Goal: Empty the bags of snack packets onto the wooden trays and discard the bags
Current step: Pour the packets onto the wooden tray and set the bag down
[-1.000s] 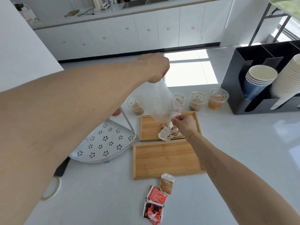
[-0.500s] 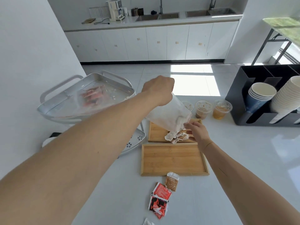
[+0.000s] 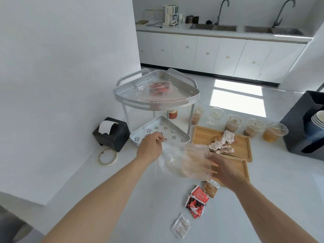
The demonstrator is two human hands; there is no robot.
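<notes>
A clear, empty plastic bag (image 3: pixel 184 158) hangs flat between my hands above the counter. My left hand (image 3: pixel 150 148) pinches its left end. My right hand (image 3: pixel 226 171) holds its right end with fingers spread against the plastic. Behind it, the far wooden tray (image 3: pixel 203 135) carries a heap of pale snack packets (image 3: pixel 223 143). The near wooden tray (image 3: pixel 242 166) is mostly hidden by my right hand and the bag. Another clear bag with red packets (image 3: pixel 158 89) lies on the top tier of the metal corner rack (image 3: pixel 154 102).
Loose packets lie near me: red ones (image 3: pixel 197 201), a brown one (image 3: pixel 212 188), a white one (image 3: pixel 181 228). Lidded drink cups (image 3: pixel 234 122) line up behind the trays. A black cup holder (image 3: pixel 308 127) stands right, a black tissue box (image 3: pixel 110 132) and tape roll (image 3: pixel 107 156) left.
The bag came down from its tipped position over the far tray and now lies flat between both hands, nearer to me. The view shifted left and up.
</notes>
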